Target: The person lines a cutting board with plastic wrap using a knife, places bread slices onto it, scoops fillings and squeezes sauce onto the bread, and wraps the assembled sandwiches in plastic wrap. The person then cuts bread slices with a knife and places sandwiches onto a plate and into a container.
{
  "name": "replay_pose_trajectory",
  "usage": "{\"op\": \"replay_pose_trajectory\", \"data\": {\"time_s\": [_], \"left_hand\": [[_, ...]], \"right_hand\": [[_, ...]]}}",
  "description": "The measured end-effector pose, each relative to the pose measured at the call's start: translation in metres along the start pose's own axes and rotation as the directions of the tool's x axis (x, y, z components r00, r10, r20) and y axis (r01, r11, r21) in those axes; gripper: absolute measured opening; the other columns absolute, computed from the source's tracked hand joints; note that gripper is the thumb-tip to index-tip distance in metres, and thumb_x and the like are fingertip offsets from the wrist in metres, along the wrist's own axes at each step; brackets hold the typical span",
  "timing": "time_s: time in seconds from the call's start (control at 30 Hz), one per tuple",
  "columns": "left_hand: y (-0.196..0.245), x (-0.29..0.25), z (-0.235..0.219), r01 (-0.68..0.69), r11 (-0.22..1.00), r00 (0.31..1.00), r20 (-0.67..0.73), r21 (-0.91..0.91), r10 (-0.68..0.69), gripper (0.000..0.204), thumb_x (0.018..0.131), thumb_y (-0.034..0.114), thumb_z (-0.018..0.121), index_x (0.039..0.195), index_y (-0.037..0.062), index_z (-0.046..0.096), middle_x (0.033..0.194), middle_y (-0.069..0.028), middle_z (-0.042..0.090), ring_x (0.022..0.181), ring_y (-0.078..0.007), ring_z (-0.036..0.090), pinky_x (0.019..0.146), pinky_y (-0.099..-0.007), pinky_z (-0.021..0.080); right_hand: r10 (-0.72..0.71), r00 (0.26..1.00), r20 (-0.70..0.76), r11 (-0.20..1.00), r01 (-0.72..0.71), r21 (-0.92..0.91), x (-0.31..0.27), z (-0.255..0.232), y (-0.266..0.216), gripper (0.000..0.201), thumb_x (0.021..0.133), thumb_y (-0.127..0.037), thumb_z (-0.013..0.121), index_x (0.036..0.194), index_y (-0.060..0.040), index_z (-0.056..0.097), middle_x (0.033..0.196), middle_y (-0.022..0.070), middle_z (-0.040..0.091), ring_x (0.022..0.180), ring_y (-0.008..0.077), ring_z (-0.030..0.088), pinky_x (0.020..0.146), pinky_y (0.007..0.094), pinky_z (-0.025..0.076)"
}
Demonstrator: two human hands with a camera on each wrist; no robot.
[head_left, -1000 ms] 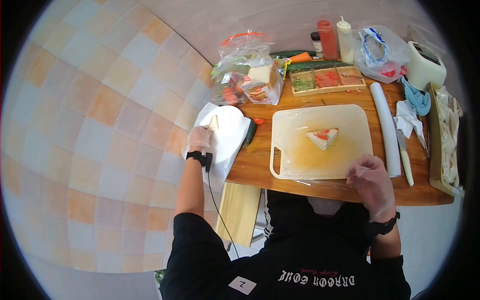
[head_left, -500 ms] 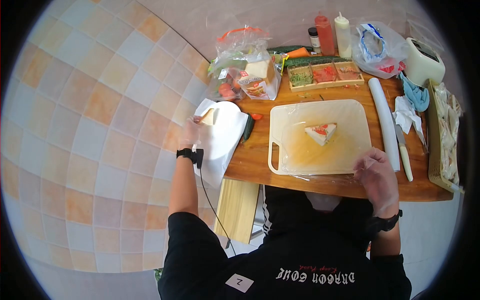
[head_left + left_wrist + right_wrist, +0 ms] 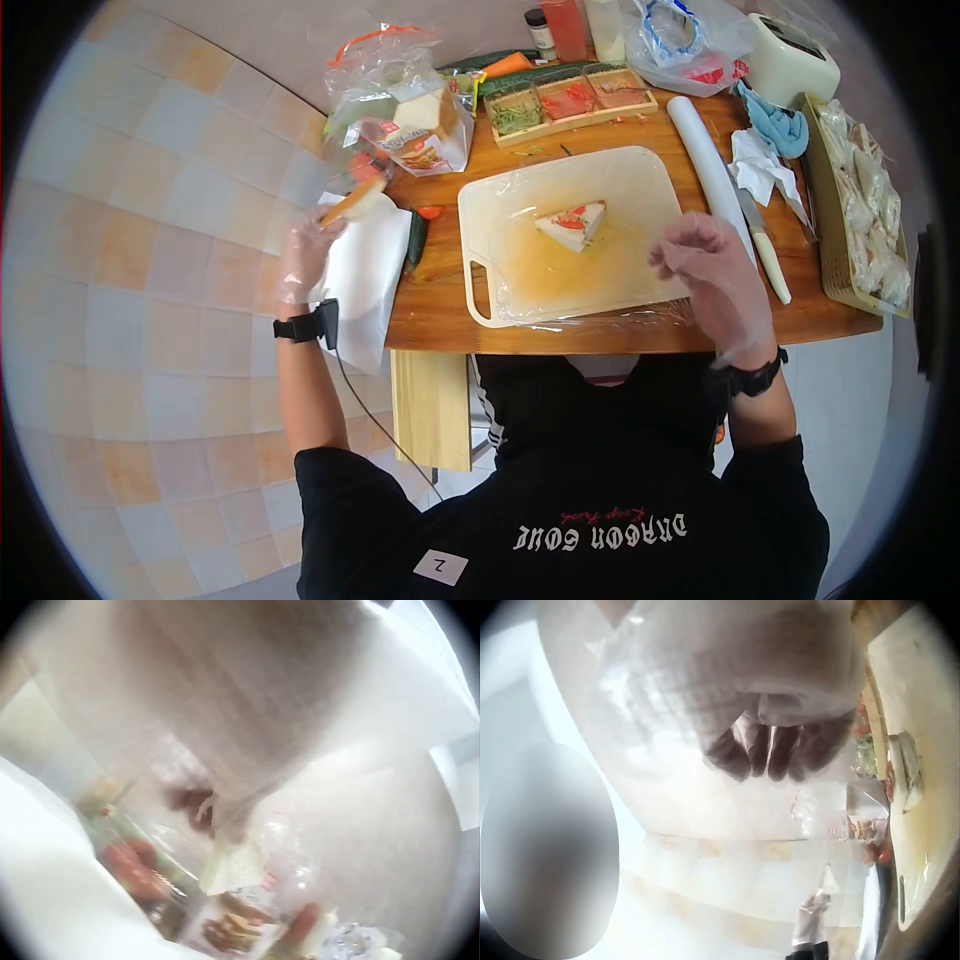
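Observation:
In the head view my gloved left hand (image 3: 306,256) pinches a triangular piece of bread (image 3: 352,203) by its edge, brown crust showing, over white paper (image 3: 358,290). The left wrist view shows the pale bread (image 3: 234,870) beneath the fingertips. My gloved right hand (image 3: 712,278), its fingers loosely bent with nothing in them, hovers over the right edge of the cream cutting board (image 3: 625,265). A triangular sandwich half (image 3: 574,228) with red filling lies on the board, on cling film. The right wrist view shows the bent right fingers (image 3: 776,750) from below.
A bread bag (image 3: 425,140), cucumber piece (image 3: 416,240) and filling tray (image 3: 570,103) stand beyond the board. Right of it lie a white roll (image 3: 712,170), a knife (image 3: 768,255), crumpled tissue (image 3: 765,170) and a basket (image 3: 835,250). A tiled wall (image 3: 170,300) borders the left side.
My left hand has lifted the bread piece up from the white paper, tilting it. The right hand has risen slightly, fingers still loosely bent. The head view has shifted, moving the table leftward and up.

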State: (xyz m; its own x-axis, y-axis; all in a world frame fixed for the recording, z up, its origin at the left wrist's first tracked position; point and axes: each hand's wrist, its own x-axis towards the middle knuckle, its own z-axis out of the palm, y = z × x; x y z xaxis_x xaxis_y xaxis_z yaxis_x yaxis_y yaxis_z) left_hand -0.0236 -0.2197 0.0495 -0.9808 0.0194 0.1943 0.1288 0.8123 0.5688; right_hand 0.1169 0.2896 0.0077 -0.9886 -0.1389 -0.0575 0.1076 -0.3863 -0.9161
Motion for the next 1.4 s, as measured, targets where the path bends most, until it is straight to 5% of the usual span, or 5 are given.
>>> {"op": "replay_pose_trajectory", "data": {"time_s": [0.17,0.23,0.33,0.53,1.4], "left_hand": [[0.103,-0.025,0.087,0.022,0.884,0.95,0.284,-0.467,0.126,0.028,0.097,0.013,0.074,0.116,-0.0079,0.071,0.104,-0.0098,0.074,0.092,-0.0125,0.066,0.085,-0.0295,0.054],[0.12,-0.029,0.124,0.131,0.77,0.936,0.333,-0.625,0.112,0.03,0.096,0.011,0.074,0.12,-0.0071,0.069,0.108,-0.0085,0.073,0.094,-0.0115,0.067,0.086,-0.0281,0.054],[0.147,-0.015,0.146,0.358,0.607,0.779,0.586,-0.709,0.225,0.029,0.096,0.011,0.075,0.119,-0.0057,0.069,0.105,-0.0064,0.073,0.091,-0.0093,0.066,0.084,-0.026,0.053],[0.163,0.007,0.158,-0.071,0.749,0.878,0.314,-0.659,0.36,0.031,0.092,0.007,0.077,0.119,-0.0064,0.072,0.105,-0.0041,0.074,0.091,-0.0085,0.064,0.082,-0.026,0.053],[0.138,0.011,0.182,-0.137,0.937,0.828,0.482,-0.321,0.286,0.026,0.078,0.004,0.084,0.102,-0.0036,0.077,0.09,-0.0079,0.072,0.08,-0.014,0.063,0.076,-0.0283,0.05]], "right_hand": [[-0.321,0.918,0.233,0.765,0.397,-0.508,0.056,0.032,-0.005,0.033,0.089,-0.009,0.073,0.122,-0.0041,0.073,0.114,0.0086,0.072,0.102,0.0169,0.067,0.091,0.0303,0.051],[-0.534,0.71,0.459,0.364,0.684,-0.633,0.08,0.038,0.009,0.044,0.087,-0.006,0.073,0.131,-0.0084,0.072,0.122,0.0087,0.071,0.106,0.0179,0.066,0.093,0.0313,0.052],[-0.23,0.892,0.39,0.668,0.436,-0.603,0.092,0.029,0.011,0.049,0.087,0.006,0.067,0.134,-0.0051,0.068,0.133,0.0094,0.066,0.119,0.0189,0.065,0.097,0.0325,0.054],[-0.102,0.982,0.161,0.94,0.149,-0.307,0.107,0.017,0.022,0.037,0.092,0.009,0.063,0.128,0.0019,0.07,0.116,0.0073,0.072,0.1,0.0129,0.068,0.091,0.0292,0.056],[0.032,0.999,-0.021,0.805,-0.038,-0.592,0.118,-0.002,0.057,0.025,0.089,-0.009,0.078,0.11,0.0037,0.075,0.087,0.0012,0.069,0.081,0.0075,0.06,0.075,0.0246,0.051]]}}
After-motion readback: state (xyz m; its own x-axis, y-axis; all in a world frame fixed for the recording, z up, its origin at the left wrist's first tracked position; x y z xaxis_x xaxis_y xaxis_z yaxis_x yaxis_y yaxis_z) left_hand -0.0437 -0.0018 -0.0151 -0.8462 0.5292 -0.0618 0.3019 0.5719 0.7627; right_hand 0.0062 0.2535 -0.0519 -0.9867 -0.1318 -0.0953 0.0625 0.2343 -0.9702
